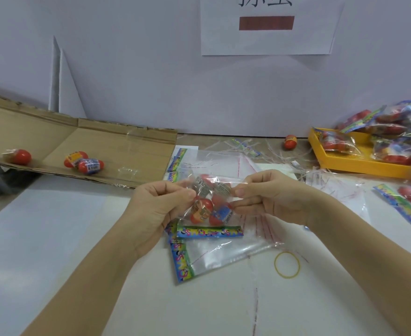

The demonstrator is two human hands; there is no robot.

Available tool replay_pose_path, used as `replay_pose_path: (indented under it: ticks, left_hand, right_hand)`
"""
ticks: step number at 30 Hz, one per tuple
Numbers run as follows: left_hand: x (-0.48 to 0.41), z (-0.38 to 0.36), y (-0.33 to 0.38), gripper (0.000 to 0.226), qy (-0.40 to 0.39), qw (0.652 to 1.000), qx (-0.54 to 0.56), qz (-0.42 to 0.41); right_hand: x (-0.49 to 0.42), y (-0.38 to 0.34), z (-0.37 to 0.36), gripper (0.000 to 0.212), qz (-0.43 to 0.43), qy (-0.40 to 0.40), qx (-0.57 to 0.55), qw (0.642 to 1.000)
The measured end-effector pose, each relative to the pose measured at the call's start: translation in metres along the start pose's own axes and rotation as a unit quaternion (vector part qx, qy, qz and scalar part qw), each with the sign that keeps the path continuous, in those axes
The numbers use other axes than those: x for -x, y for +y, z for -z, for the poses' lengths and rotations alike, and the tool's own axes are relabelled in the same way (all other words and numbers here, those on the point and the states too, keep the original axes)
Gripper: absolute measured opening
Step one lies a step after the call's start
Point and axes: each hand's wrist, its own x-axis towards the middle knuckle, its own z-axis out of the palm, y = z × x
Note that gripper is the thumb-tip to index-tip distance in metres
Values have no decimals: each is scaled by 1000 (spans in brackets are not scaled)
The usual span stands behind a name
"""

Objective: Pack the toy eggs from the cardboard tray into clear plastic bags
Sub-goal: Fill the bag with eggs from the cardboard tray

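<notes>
Risk: the bag is held off the table only by two edge pinches on slick film. If either pinch slips, or the open top dips, I'd expect the eggs to roll out. The mouth looks to be at the 12 o'clock end, the printed header at 6. Sealing with the film wrinkled could close it crooked. Egg weight sits low, so the bag may swing.

Left hand: thumb and fingers clamped on the bag's 9 o'clock edge. Right hand: thumb and forefinger clamped on the 3 o'clock edge, the other fingers curled below.

Containers:
- bag, dead centre: about four eggs inside, bunched; exact count unclear through the film.
- cardboard tray, 9–10 o'clock: three eggs left, one apart at the far left, two touching.
- yellow tray, 2–3 o'clock: heaped with filled bags, some spilling past the rim.
- spare bags, 6 o'clock under the hands: flat, empty.

Stray egg at 1 o'clock, loose by the wall. Rubber band at 5 o'clock.
</notes>
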Motion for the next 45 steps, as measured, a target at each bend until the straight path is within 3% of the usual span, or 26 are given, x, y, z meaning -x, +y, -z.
replay_pose_path:
  ticks: [11, 16, 20, 32, 35, 38, 41, 45]
  left_hand:
    - [-6, 6, -4, 19, 1, 1000, -22, -18]
    - [-8, 8, -5, 12, 4, 999, -26, -23]
    - [-7, 7, -7, 27, 2, 1000, 7, -29]
    - [-7, 9, -1, 56, -65, 990, 107, -59]
    - [-10, 10, -1, 62, -74, 989, 106, -68]
    - [-10, 5, -1, 52, -85, 992, 88, -36]
    - [-5, -2, -8, 21, -77, 997, 29, 8]
    - [-1, -5, -10, 43, -21, 1000, 7, 3]
  right_hand:
    - [-1, 7, -6, 15, 29, 19, 5, 999]
    - [-5, 12, -9, 27, 64, 62, 39, 995]
    - [-5, 12, -7, 10, 79, 78, 21, 994]
    - [-4, 1, -4, 36, 98, 25, -123, 987]
    - [-3, 0, -6, 27, 116, 35, -114, 986]
    - [-3, 1, -12, 22, 140, 37, -97, 985]
    - [-2, 2, -22, 23, 159, 41, -77, 983]
    - [-3, 3, -33, 34, 168, 77, -28, 982]
